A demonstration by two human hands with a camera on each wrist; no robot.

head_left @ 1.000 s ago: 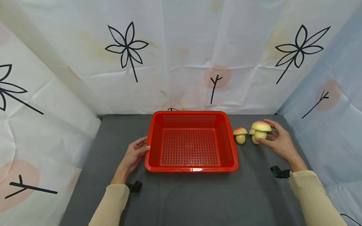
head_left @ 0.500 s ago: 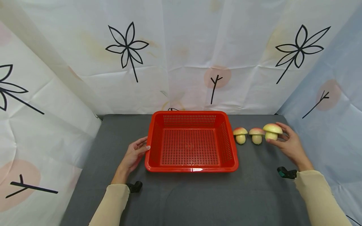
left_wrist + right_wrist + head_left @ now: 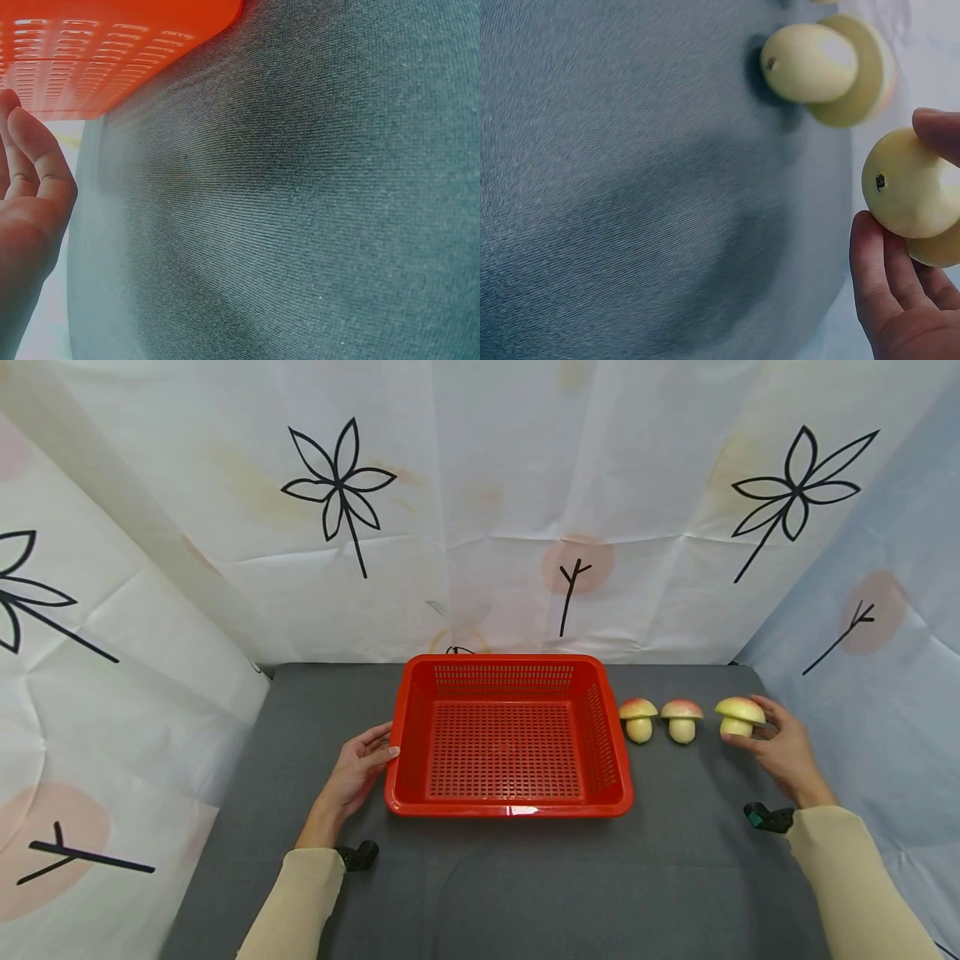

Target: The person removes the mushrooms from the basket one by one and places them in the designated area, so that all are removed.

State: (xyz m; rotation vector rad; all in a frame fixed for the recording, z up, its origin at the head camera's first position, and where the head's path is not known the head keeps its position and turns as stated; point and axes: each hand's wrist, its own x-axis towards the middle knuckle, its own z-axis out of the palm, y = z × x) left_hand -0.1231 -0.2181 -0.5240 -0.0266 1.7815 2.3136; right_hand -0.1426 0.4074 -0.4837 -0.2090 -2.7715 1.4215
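On the right, my right hand [image 3: 787, 752] pinches a toy mushroom [image 3: 738, 714] with a yellow cap and pale stem, thumb at the stem. The right wrist view shows the stem's rounded underside with a dark mark, between thumb and fingers. Two more toy mushrooms stand upright to its left: a red-and-yellow capped mushroom [image 3: 682, 720] and a similar mushroom [image 3: 638, 720] right beside the basket. My left hand [image 3: 360, 768] holds the left rim of a red plastic basket [image 3: 508, 810], thumb on the rim and fingers along its outer wall. No objects lie inside the basket.
A grey cloth covers the table [image 3: 525, 885]. White curtains [image 3: 480, 510] with printed leaves and twigs hang behind and at both sides. A black wrist mount [image 3: 768, 818] sits by the right sleeve, another wrist mount [image 3: 358, 857] by the left.
My right hand has moved right and slightly nearer with its toy mushroom, uncovering the middle mushroom that it partly hid. The left hand and basket have stayed in place.
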